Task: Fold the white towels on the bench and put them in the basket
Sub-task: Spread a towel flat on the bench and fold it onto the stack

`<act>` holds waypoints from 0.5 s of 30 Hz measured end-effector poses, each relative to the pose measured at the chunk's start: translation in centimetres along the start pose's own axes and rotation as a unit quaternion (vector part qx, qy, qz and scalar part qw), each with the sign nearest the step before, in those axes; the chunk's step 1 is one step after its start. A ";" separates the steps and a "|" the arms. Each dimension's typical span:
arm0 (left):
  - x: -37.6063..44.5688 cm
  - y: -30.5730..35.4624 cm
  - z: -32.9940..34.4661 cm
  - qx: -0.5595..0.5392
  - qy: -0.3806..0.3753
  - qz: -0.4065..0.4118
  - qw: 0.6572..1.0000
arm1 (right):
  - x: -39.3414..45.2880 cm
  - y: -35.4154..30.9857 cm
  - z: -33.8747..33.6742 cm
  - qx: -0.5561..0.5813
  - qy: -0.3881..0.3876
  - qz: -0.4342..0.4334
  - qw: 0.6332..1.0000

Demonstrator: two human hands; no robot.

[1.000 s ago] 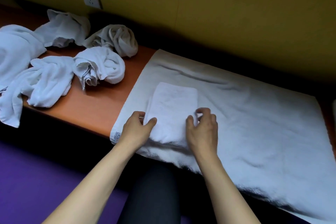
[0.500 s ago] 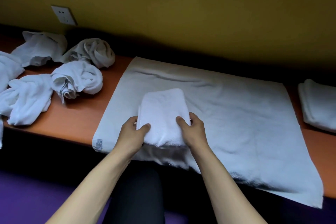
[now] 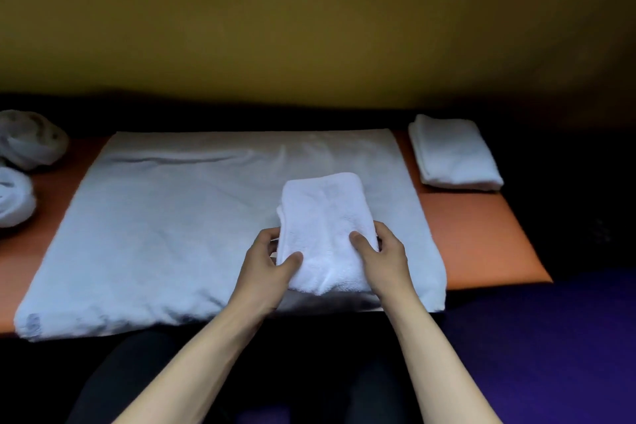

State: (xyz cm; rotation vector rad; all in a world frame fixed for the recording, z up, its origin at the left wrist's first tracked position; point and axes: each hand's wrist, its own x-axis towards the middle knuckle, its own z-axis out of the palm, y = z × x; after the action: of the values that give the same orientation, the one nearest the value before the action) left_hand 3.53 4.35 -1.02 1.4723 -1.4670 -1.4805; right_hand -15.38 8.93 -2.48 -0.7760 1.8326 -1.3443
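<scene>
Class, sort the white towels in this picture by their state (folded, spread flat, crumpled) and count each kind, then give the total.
Folded: 2, the held towel and the folded towel on the right
Spread flat: 1, the large towel
Crumpled: 2, the upper bundle and the lower bundle
Total: 5

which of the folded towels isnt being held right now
The folded towel at the bench's far right end. It lies alone on the orange surface, while the other folded towel is gripped by both hands.

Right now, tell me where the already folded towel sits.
In the head view, the folded towel lies at the far right of the bench, beside the spread towel.
</scene>
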 end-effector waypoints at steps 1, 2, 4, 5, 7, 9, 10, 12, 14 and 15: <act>0.0 0.3 1.8 0.001 -0.017 0.005 1.000 | 0.2 0.4 -1.8 -0.006 0.009 -0.003 1.000; 0.1 0.5 3.5 -0.001 -0.036 0.010 0.999 | 0.5 0.7 -3.5 -0.013 0.018 -0.002 1.000; 0.1 1.0 6.8 -0.001 -0.078 0.018 0.997 | 1.0 1.5 -6.9 -0.024 0.043 0.002 0.999; 0.3 1.2 8.4 0.003 -0.098 0.022 0.995 | 1.4 1.9 -8.6 -0.025 0.056 0.002 0.998; 0.4 1.8 11.5 0.022 -0.135 0.036 0.990 | 2.1 2.6 -11.9 -0.028 0.079 0.002 0.996; 0.7 2.3 14.5 0.056 -0.173 0.056 0.982 | 2.9 3.4 -15.1 -0.037 0.102 0.000 0.994; 0.9 2.5 16.1 0.069 -0.190 0.066 0.977 | 3.4 3.8 -16.7 -0.040 0.114 -0.003 0.993; 1.3 2.9 19.0 0.089 -0.217 0.081 0.969 | 4.3 4.3 -19.4 -0.040 0.141 -0.011 0.989; 1.8 3.2 21.5 0.093 -0.232 0.093 0.964 | 5.1 4.6 -21.5 -0.046 0.160 -0.020 0.986; 1.9 3.4 22.6 0.096 -0.239 0.095 0.962 | 5.5 4.8 -22.5 -0.053 0.169 -0.024 0.984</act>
State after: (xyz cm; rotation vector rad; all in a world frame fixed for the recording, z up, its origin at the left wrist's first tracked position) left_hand -18.95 8.32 -3.26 1.0745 -2.0258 -1.6833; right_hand -37.37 17.61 -3.80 -0.6806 2.1754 -1.4912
